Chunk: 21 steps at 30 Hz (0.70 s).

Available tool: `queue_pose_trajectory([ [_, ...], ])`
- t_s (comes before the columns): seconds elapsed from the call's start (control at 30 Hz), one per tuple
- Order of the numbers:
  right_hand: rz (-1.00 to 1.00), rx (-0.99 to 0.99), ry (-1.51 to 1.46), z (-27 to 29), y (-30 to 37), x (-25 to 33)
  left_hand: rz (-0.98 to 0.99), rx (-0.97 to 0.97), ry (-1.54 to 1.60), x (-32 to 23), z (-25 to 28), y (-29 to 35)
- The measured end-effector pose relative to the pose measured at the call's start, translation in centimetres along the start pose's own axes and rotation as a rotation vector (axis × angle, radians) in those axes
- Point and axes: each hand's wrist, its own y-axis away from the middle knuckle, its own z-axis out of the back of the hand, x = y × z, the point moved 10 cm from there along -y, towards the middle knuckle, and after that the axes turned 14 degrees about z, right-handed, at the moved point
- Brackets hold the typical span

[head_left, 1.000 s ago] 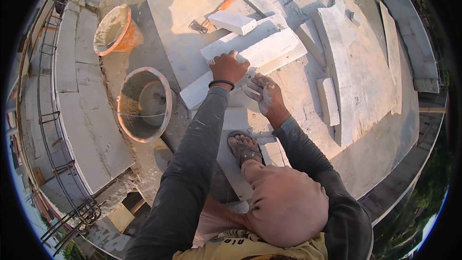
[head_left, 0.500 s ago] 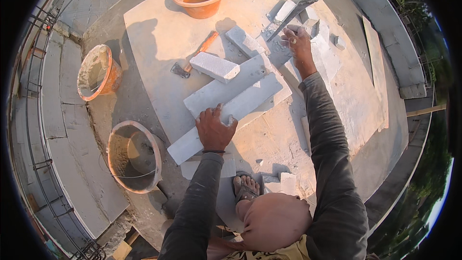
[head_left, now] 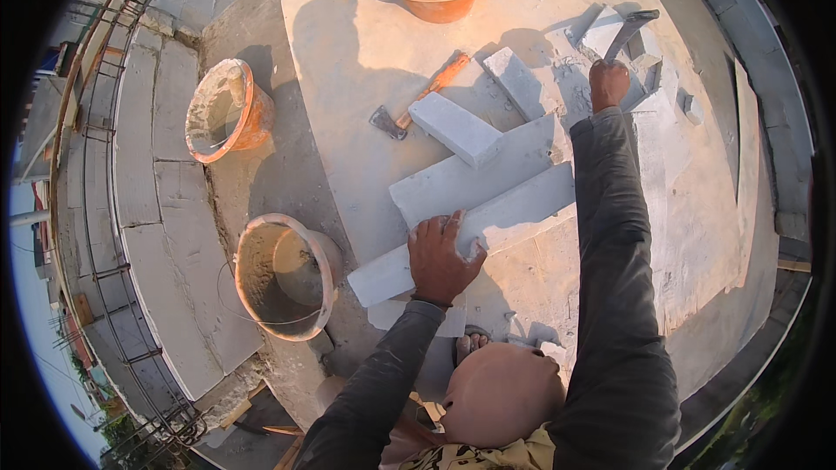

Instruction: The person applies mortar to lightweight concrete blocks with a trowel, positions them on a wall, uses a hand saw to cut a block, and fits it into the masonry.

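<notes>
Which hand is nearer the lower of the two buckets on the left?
Left. The left hand rests on the long pale block, to the bucket's right; the right hand is much farther, up and right at the dark tool.

The right hand [head_left: 609, 85], loosely open beside the left hand [head_left: 442, 261] a second ago, has reached out and closed around the long, dark, blade-like tool [head_left: 630, 32].

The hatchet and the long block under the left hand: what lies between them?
From the hatchet to the long block, the head view shows a short block, then a wider block.
</notes>
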Motion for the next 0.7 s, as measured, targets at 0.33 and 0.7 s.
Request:
queue_pose_trajectory([
  [0.33,-0.047,0.271,-0.617,23.8,-6.2,0.2,0.07,0.106,0.057,2.2,-2.0,-0.5],
  [0.7,0.406,0.148,-0.682,50.4,0.6,9.8,-0.74,-0.101,0.575,-23.6,22.2,-1.8],
])
